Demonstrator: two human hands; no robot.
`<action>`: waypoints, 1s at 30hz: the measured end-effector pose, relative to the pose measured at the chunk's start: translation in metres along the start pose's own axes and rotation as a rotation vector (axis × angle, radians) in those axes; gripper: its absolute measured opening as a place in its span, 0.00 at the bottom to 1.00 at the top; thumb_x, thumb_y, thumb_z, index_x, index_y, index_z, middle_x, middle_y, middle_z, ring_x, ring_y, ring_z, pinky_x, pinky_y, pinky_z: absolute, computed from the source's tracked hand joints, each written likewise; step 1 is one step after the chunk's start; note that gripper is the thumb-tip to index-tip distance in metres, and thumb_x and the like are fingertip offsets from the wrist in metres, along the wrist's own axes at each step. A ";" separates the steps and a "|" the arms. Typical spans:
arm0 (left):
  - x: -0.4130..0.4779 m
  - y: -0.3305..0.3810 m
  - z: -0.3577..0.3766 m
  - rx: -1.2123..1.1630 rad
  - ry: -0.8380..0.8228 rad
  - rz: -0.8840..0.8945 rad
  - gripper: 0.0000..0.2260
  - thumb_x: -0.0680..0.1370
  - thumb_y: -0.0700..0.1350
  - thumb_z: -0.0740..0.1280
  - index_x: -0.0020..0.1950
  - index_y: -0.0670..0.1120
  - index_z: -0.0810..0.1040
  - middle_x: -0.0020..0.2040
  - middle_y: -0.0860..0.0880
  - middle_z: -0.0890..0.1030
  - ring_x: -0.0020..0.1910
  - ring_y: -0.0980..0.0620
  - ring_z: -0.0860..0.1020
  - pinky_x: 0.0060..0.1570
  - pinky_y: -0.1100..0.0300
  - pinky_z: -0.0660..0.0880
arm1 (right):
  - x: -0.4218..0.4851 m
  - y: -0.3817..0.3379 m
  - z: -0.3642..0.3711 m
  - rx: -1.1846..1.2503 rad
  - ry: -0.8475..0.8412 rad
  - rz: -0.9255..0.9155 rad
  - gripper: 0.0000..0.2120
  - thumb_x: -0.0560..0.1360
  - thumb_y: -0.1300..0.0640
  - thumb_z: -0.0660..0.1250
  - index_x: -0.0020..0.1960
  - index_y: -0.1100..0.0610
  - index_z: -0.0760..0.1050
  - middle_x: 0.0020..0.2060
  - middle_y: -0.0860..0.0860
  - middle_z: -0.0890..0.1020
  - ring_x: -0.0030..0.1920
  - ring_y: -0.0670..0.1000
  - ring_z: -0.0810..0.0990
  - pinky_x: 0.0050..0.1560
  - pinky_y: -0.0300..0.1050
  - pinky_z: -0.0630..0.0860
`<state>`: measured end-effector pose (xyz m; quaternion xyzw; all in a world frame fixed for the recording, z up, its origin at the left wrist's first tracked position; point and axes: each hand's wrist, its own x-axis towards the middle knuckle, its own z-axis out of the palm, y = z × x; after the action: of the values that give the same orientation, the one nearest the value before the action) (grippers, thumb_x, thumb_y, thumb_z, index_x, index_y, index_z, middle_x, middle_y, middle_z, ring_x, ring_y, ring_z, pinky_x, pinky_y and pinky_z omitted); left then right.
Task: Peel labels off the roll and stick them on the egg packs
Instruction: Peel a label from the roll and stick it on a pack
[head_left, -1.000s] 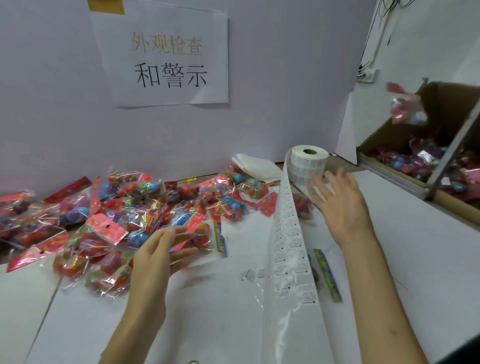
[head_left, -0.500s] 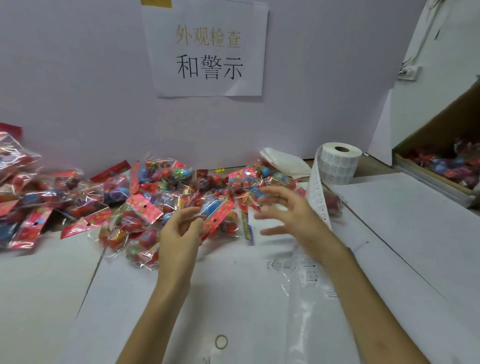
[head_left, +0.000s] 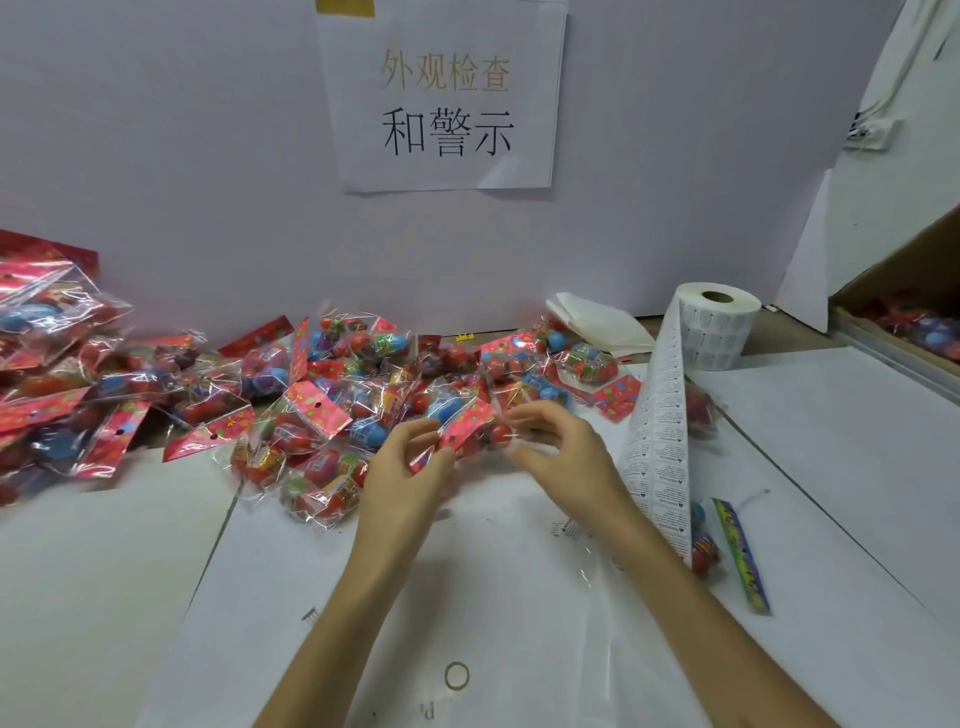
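Pack of coloured plastic eggs, clear film, pinched btwn left hand & right hand; white paper label roll at 2 o'clock.

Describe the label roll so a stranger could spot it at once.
Start at the paper sign on the back wall and drop down to the right, past the egg packs. The label roll stands on end there. It is the only white cylinder, with a printed strip trailing forward.

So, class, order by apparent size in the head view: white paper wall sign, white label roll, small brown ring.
White paper wall sign
White label roll
Small brown ring, smallest though nearest
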<state>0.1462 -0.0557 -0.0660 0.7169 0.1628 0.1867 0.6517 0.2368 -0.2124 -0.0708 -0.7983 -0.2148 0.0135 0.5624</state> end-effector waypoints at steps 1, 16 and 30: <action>0.000 0.000 0.000 0.011 -0.010 0.007 0.11 0.82 0.43 0.67 0.62 0.56 0.76 0.62 0.51 0.80 0.57 0.49 0.82 0.34 0.67 0.78 | 0.000 -0.001 -0.001 0.004 0.057 -0.028 0.13 0.75 0.64 0.72 0.55 0.48 0.79 0.52 0.41 0.83 0.56 0.41 0.81 0.56 0.34 0.77; -0.006 0.010 0.004 -0.190 -0.274 -0.193 0.29 0.71 0.55 0.77 0.70 0.50 0.75 0.60 0.50 0.84 0.52 0.53 0.85 0.50 0.59 0.82 | 0.002 -0.022 -0.025 0.754 0.059 0.058 0.16 0.73 0.77 0.67 0.51 0.59 0.80 0.42 0.51 0.85 0.46 0.50 0.84 0.44 0.39 0.81; -0.004 0.006 0.000 -0.242 -0.251 -0.095 0.17 0.70 0.41 0.78 0.58 0.45 0.83 0.51 0.41 0.86 0.52 0.39 0.84 0.46 0.57 0.80 | -0.008 -0.032 -0.004 0.518 -0.177 0.224 0.10 0.77 0.53 0.72 0.57 0.52 0.83 0.51 0.54 0.87 0.51 0.52 0.86 0.43 0.42 0.81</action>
<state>0.1431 -0.0581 -0.0602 0.6426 0.0901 0.0829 0.7564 0.2197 -0.2101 -0.0424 -0.6427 -0.1631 0.1994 0.7215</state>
